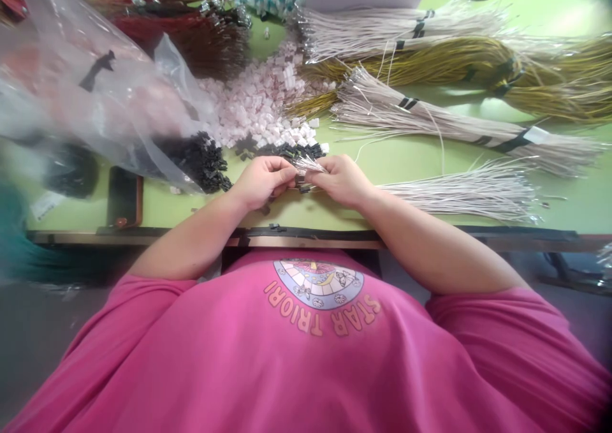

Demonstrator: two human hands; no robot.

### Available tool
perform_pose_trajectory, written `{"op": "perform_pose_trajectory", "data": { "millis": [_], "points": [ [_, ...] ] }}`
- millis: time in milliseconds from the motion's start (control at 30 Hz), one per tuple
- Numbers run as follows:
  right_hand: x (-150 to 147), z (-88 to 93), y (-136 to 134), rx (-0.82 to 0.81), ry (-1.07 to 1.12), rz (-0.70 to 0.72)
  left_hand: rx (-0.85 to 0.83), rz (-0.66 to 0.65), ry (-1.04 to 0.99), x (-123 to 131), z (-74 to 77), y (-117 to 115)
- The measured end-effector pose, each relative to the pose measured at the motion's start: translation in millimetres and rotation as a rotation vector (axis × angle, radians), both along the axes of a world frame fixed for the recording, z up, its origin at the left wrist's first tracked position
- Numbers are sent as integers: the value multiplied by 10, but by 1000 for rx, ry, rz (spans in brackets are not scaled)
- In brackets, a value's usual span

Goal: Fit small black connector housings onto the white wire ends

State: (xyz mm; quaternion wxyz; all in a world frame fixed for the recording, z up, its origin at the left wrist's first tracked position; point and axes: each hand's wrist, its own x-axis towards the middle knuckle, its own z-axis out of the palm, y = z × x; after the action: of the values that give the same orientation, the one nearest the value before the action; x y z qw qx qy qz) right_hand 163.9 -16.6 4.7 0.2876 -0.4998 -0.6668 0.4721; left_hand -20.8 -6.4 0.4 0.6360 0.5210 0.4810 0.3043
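My right hand [343,179] is closed round a bunch of thin white wires, whose metal-tipped ends [308,164] fan out past the thumb toward the left. Fingers pinched, my left hand [266,181] meets those tips; whatever is between its fingertips is too small to make out. Just beyond both hands lies a heap of small black connector housings [291,151], with a few dark pieces under the fingers. A loose spread of white wires [459,192] extends right from beneath my right forearm.
Behind sits a pile of pale pink-white housings [268,95]. A clear plastic bag [129,101] and a phone [125,197] are at left. Tied white wire bundles [430,117] and yellow ones [444,60] fill the back right. The table edge [306,234] runs close before my body.
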Motion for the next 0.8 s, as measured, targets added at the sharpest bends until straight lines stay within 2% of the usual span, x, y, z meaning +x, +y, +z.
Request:
{"op": "perform_pose_trajectory", "data": {
  "millis": [167, 567, 800],
  "points": [
    [12, -8, 7, 0, 3, 10, -34, -20, 30, -26, 41, -13],
    [1, -56, 7, 84, -84, 20, 147, -69, 260, 8, 33, -48],
    [44, -40, 14, 176, -65, -14, 108, -107, 297, -140, 107, 30]
  ]
}}
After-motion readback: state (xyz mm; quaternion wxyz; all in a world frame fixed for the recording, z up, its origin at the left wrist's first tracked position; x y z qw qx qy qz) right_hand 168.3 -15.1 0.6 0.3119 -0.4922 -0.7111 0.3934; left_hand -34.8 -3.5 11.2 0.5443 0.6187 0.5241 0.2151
